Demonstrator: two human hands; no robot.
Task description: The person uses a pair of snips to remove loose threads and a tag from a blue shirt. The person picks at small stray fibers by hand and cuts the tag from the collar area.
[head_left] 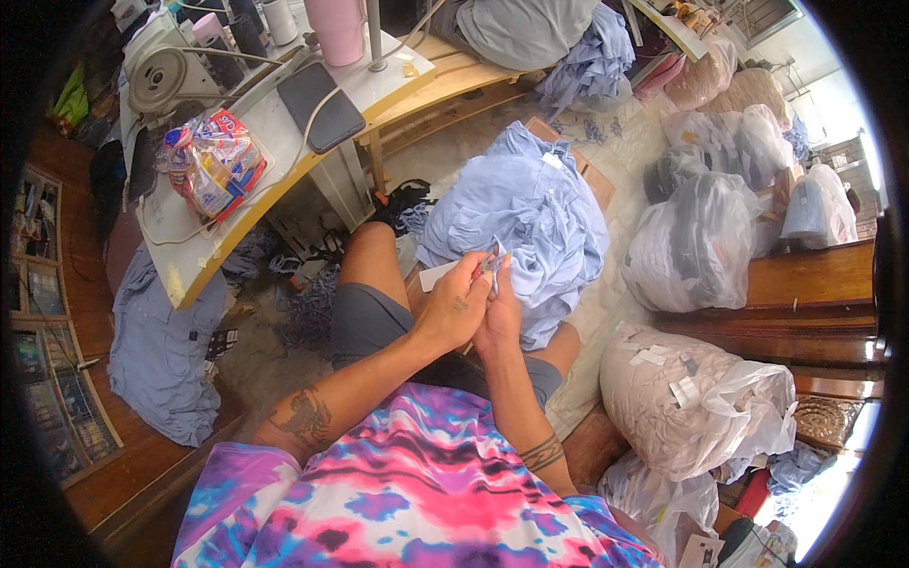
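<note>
A big heap of light-blue cloth [530, 189], which looks like garments, lies just beyond my knees. My left hand [456, 301] and my right hand [502, 308] meet at its near edge, fingers closed. Between the fingertips they pinch a small fold of the light-blue cloth. A tiny greyish thing shows there too, but it is too small to name. Most of the finger undersides are hidden. A white slip [436, 275] sticks out to the left of my left hand.
A table [204, 254] at the upper left bears a phone [320, 107], a pink tumbler [338, 28] and a plastic snack bag [214, 163]. Stuffed clear bags [689, 241] line the right. More blue garments [163, 346] hang at the left. A wooden bench [454, 87] stands behind the heap.
</note>
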